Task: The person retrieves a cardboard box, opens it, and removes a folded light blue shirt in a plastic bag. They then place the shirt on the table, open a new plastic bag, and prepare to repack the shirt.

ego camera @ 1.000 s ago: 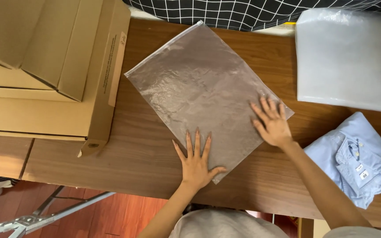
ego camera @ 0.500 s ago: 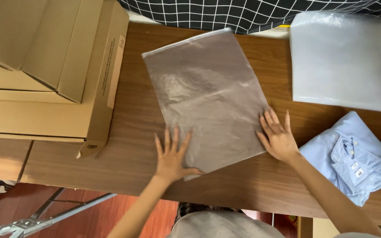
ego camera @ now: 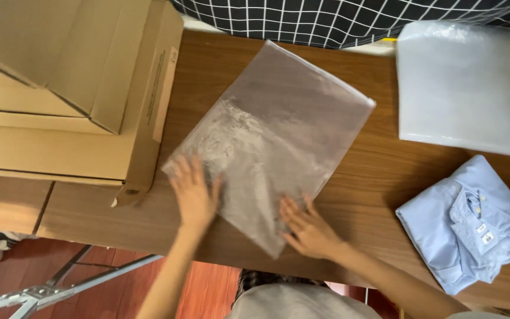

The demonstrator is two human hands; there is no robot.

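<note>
One clear plastic bag (ego camera: 278, 142) now turned clockwise, two hands' fingers (ego camera: 193, 177) spread flat on it; one folded shirt (ego camera: 467, 221).

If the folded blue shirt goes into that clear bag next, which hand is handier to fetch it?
Probably the right hand: it rests on the clear plastic bag on the side toward the folded blue shirt. The left hand lies flat at the bag's far edge, beside the cardboard box.

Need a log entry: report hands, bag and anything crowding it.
Left hand and right hand flat, open, on the clear plastic bag. Bag empty, lying skewed on the table. Cardboard box close at its left; folded blue shirt apart, right.
</note>
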